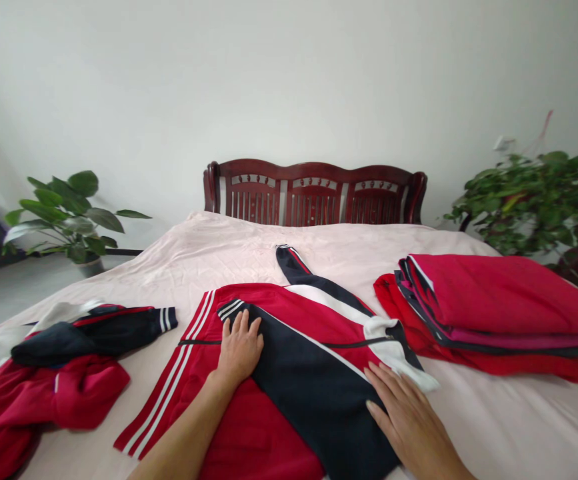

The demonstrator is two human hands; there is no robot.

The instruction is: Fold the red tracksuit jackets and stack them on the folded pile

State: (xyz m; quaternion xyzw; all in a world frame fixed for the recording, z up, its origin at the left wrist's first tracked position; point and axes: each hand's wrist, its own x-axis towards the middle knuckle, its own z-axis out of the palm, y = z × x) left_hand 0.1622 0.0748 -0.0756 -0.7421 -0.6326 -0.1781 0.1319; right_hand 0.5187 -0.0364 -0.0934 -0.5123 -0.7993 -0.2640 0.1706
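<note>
In front of me is a wide bed with a pale pink sheet and a dark wooden headboard. On it lie a red and navy track jacket spread in the middle, a crumpled red and navy jacket at left, and a stack of folded red clothes at right.

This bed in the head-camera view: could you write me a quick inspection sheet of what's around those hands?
Surface: pale pink bedsheet, lightly wrinkled.
Things at hand: red, navy and white tracksuit top, spread flat with a sleeve folded across it.
Clutter: crumpled red and navy garment to the left; folded red garments to the right.
Hands: left hand and right hand both open, pressing flat on the top.
Cables: nothing seen.
Surroundings: dark red wooden headboard, potted plant, leafy potted plant, white wall.
</note>
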